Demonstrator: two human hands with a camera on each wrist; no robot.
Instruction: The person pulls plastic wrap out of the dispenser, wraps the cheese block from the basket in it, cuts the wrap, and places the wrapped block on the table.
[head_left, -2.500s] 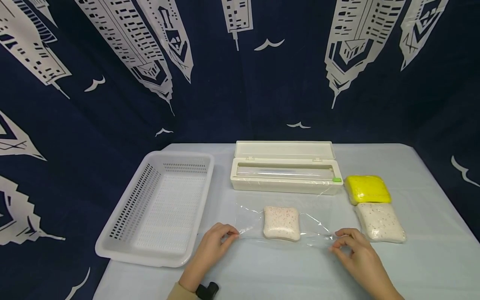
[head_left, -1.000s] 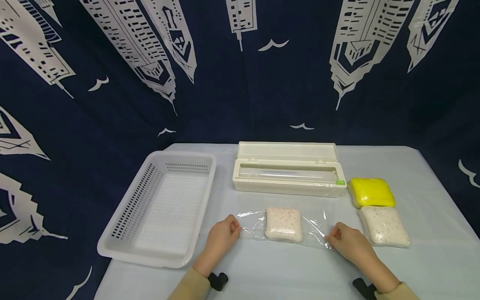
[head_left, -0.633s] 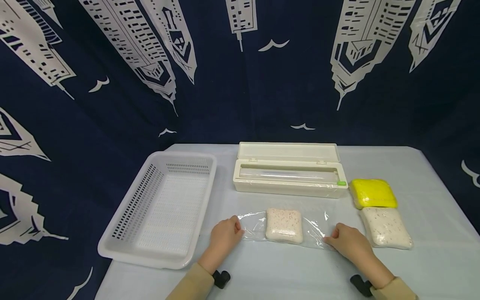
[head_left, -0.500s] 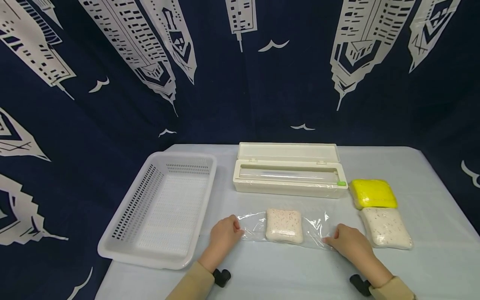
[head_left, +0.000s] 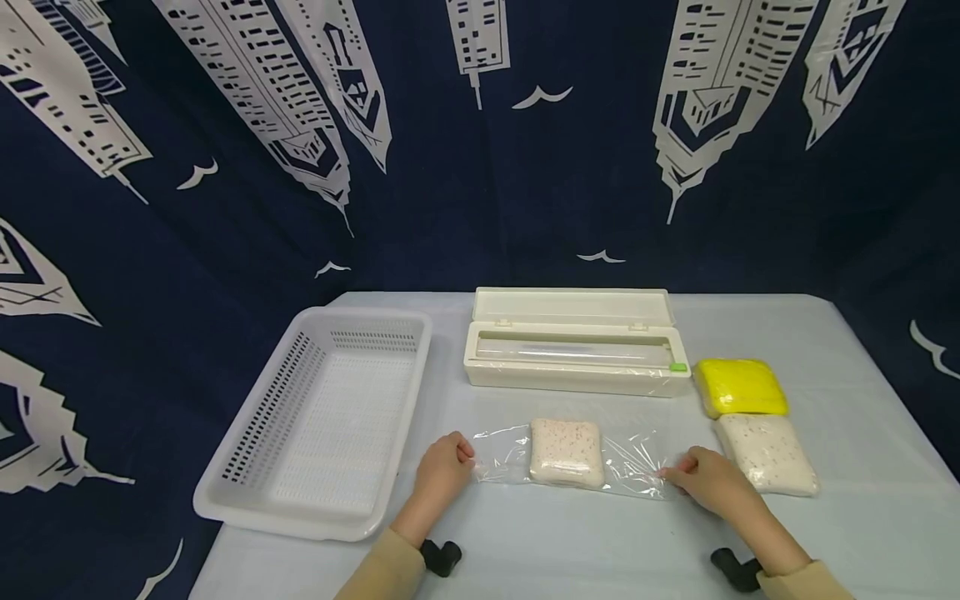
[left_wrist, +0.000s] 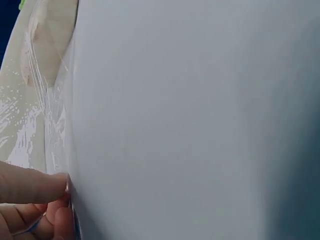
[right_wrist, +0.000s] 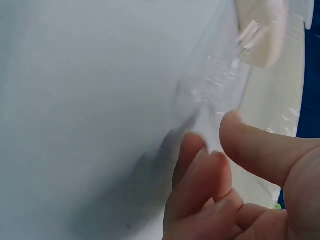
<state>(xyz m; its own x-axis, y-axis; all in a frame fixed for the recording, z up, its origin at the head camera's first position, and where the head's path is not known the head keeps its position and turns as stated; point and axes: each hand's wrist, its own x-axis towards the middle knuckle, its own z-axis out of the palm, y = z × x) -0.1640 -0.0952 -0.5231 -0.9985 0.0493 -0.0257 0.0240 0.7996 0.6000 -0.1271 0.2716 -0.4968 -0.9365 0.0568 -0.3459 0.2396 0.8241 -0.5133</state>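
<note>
A cream block with reddish specks (head_left: 566, 452) lies on a strip of clear cling film (head_left: 633, 462), which spreads to both sides of it. At the film's left end, my left hand (head_left: 442, 468) pinches the edge between thumb and fingers, close over the table. My right hand (head_left: 712, 479) holds the right end at its fingertips, and creases in the film run together there. In the right wrist view, a whitish piece of film passes between the thumb (right_wrist: 250, 145) and the fingers, which are slightly parted.
Behind stands a cream cling film dispenser (head_left: 573, 377), lid up, roll inside. A white perforated basket (head_left: 405, 425) stands at left. At right lie a wrapped yellow block (head_left: 741, 387) and a wrapped speckled block (head_left: 767, 454). A dark printed curtain (head_left: 495, 208) hangs behind the table.
Both hands earlier came to the film's ends with fingers closing. Since half a second ago my right hand has shifted slightly right, drawing creases in the film; the left has eased slightly left.
</note>
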